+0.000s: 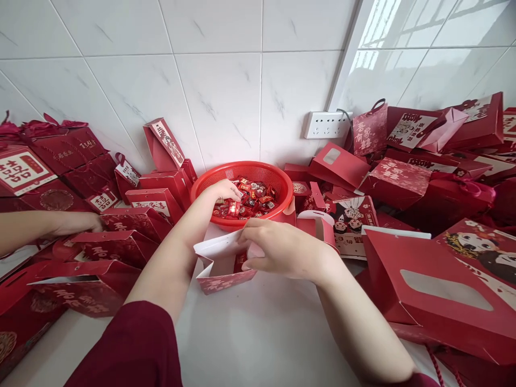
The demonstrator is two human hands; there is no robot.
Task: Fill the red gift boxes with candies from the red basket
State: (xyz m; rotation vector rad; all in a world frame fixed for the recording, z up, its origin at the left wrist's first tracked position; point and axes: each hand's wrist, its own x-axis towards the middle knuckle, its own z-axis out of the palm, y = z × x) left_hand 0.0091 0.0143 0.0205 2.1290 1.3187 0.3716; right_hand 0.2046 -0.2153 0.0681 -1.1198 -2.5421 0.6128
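Observation:
My left hand (223,192) reaches into a red plastic colander (282,185). Its fingers are curled down onto the candies, closed on a red-wrapped candy (234,208); the fingertips are partly hidden. In front of the colander stands a red paper gift box (226,282), its top open and its white inside showing. My right hand (278,247) is bent over the right side of this box, thumb and fingers closing around its edge. Beside the thumb, a red wrapped piece (241,262) shows inside the box.
Red gift boxes (116,244) line the left side, where another person's hand (78,223) reaches in among them. More red boxes (435,290) and bags pile up on the right. A power strip (328,124) is on the tiled wall behind the white tabletop (258,338).

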